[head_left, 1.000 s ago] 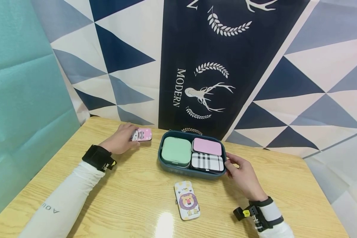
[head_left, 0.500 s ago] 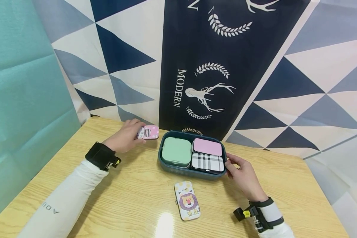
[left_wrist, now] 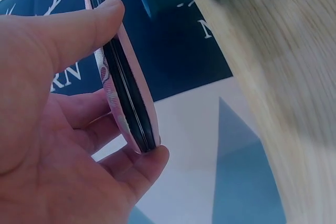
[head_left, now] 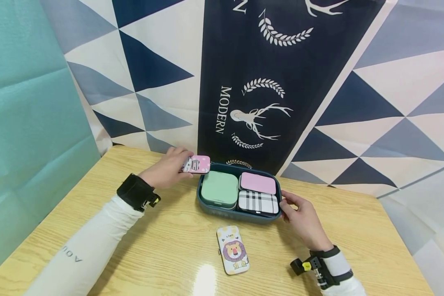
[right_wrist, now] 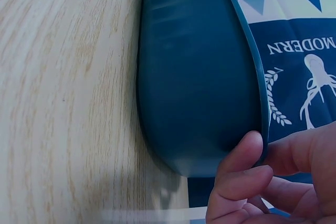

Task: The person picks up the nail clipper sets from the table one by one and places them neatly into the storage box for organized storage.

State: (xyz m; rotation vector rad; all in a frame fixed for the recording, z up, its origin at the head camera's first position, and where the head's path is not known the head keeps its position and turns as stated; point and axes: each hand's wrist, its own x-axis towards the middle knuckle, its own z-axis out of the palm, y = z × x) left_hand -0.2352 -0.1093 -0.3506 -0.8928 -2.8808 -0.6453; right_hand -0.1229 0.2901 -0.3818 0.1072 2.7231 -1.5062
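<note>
In the head view my left hand holds a small pink hard case with a cartoon print, at the back-left corner of a dark blue basket. The left wrist view has this case edge-on, pinched between thumb and fingertips, its two halves closed along a black seam. My right hand pinches the basket's right end; close up, thumb and fingers grip the rim of the basket wall. Inside the basket sit a mint green square case, a plain pink case and a black-and-white plaid case.
A white case with a lion print lies on the wooden table in front of the basket. Behind the table's back edge hangs a patterned cloth; a teal cloth hangs at the left.
My left hand has carried the pink cartoon case to the right, from the table's back left to over the basket's left rim. The right hand and basket stay in place.
</note>
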